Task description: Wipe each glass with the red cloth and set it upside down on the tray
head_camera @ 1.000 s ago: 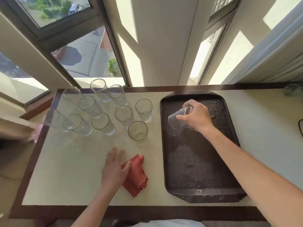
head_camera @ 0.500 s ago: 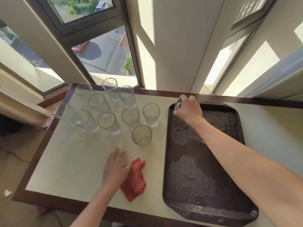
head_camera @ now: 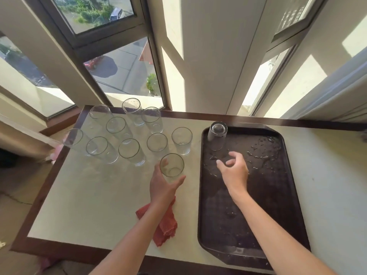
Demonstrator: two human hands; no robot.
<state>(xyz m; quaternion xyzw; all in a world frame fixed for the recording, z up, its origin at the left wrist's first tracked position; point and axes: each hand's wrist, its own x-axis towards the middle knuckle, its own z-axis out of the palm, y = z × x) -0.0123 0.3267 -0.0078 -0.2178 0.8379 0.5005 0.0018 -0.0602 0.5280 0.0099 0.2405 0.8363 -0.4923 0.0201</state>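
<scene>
sunlit windows stand behind a pale table (head_camera: pixel 95 195) with a dark border. nine upright glasses (head_camera: pixel 128 150) cluster at its far left. one inverted glass (head_camera: pixel 216 136) stands in the far left corner of the dark tray (head_camera: pixel 201 195), whose floor carries water droplets (head_camera: pixel 262 149).

the left hand (head_camera: pixel 161 188) wraps thumb and fingers round the nearest glass (head_camera: pixel 172 165), just in front of the cluster. the right hand (head_camera: pixel 234 172) hovers over the tray, fingers loosely curled, holding nothing. the red cloth (head_camera: pixel 167 225) lies on the table beneath the left forearm.

hazards — a one-handed grip on smooth glass can slip; a careless lift can strike the glasses just behind; the wet tray floor may let inverted glasses slide.

not verifiable — the forearm covers part of the cloth. the hand hides the base of the nearest glass, so contact with the table cannot be confirmed. lens distortion tilts the far-left glasses.
</scene>
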